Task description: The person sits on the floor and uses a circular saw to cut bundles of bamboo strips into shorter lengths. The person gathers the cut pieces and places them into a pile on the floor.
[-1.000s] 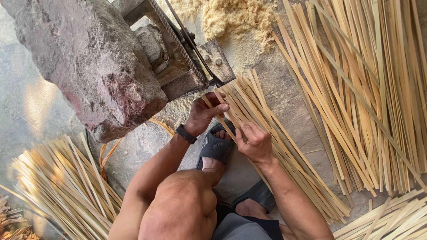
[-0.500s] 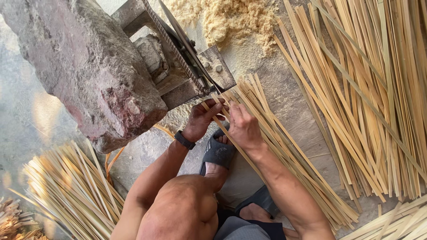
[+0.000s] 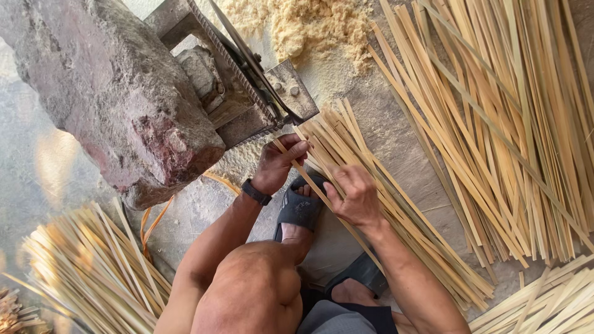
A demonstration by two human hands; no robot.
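Note:
My left hand (image 3: 278, 164), with a dark band on the wrist, pinches the upper end of a thin bamboo strip (image 3: 314, 189) just below the blade of a metal cutting tool (image 3: 260, 80). My right hand (image 3: 352, 196) grips the same strip lower down. The strip runs diagonally from upper left to lower right across my sandalled foot (image 3: 300, 210). A pile of similar strips (image 3: 396, 204) lies directly under and to the right of both hands.
A large reddish rock (image 3: 117, 99) weighs down the tool at upper left. Sawdust (image 3: 309, 28) lies behind it. A wide spread of long strips (image 3: 507, 124) fills the right side; a bundle (image 3: 86, 266) lies lower left.
Both hands have shifted slightly down and away from the blade, drawing the strip with them. The view has moved closer to the tool.

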